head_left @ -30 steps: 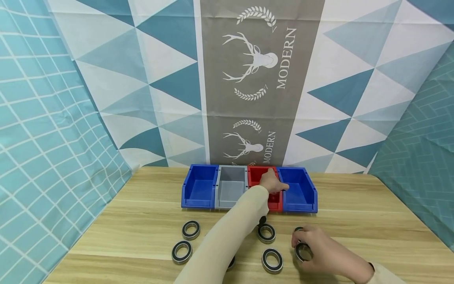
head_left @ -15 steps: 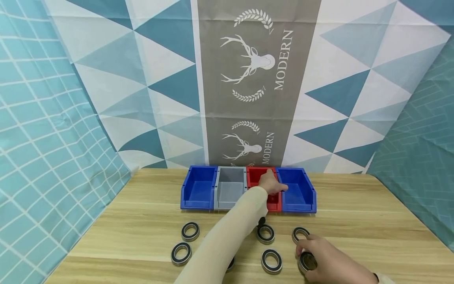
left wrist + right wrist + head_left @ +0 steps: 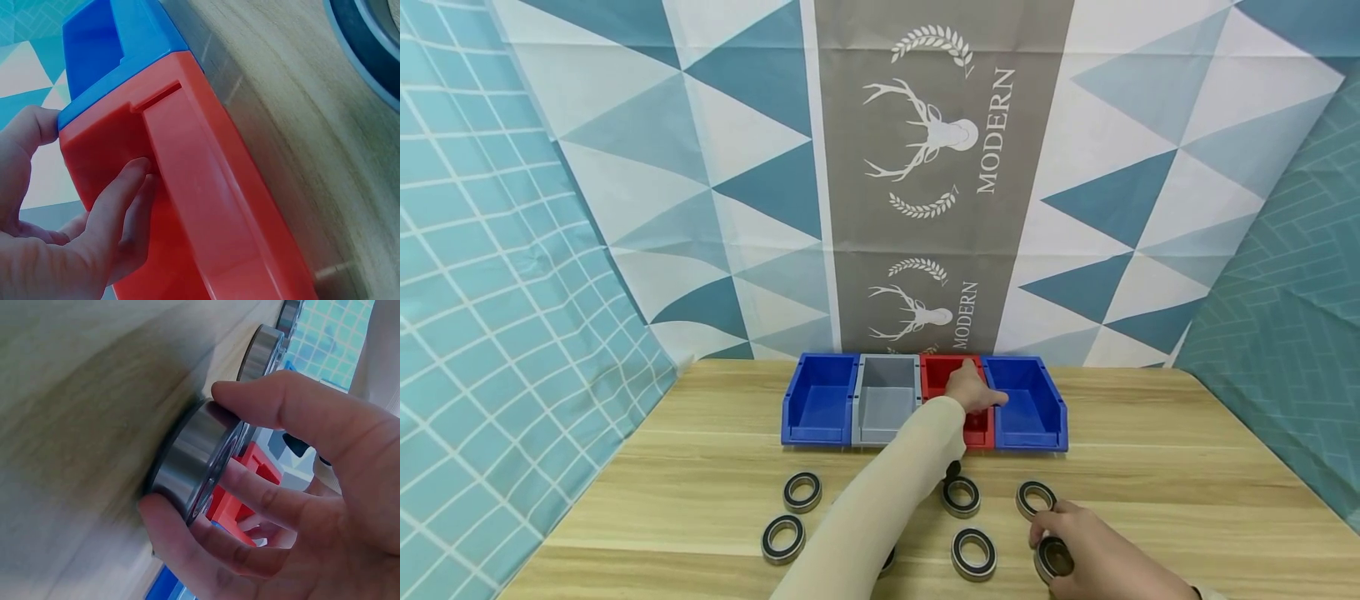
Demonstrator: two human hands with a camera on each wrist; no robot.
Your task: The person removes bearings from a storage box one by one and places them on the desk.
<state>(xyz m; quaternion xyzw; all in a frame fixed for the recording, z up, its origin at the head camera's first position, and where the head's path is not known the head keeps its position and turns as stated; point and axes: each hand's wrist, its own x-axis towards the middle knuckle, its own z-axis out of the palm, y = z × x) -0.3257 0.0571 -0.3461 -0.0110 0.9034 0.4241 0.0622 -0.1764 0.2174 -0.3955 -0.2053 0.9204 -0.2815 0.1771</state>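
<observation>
My left hand (image 3: 970, 390) reaches into the red bin (image 3: 936, 371). In the left wrist view its fingers (image 3: 119, 200) dip inside the red bin (image 3: 212, 212), with nothing seen between them, and the thumb lies at the corner of the adjoining blue bin (image 3: 147, 31). My right hand (image 3: 1093, 554) grips a ball bearing (image 3: 1041, 565) by its outer rim at the front right. In the right wrist view the thumb and fingers span this bearing (image 3: 190, 456), which is tipped on edge in that view, close over the wooden table. Another bearing (image 3: 1023, 502) lies just beyond that hand.
A grey bin (image 3: 889, 417) and a blue bin (image 3: 822, 412) continue the row leftward; another blue bin (image 3: 1028, 408) ends it on the right. Bearings lie on the table (image 3: 700, 492) left (image 3: 789, 493) and right of the left sleeve (image 3: 880, 492), one partly hidden by it.
My right hand has shifted slightly right and nearer with its bearing, uncovering the one beyond. The left hand holds its place in the red bin. The head view has tilted slightly.
</observation>
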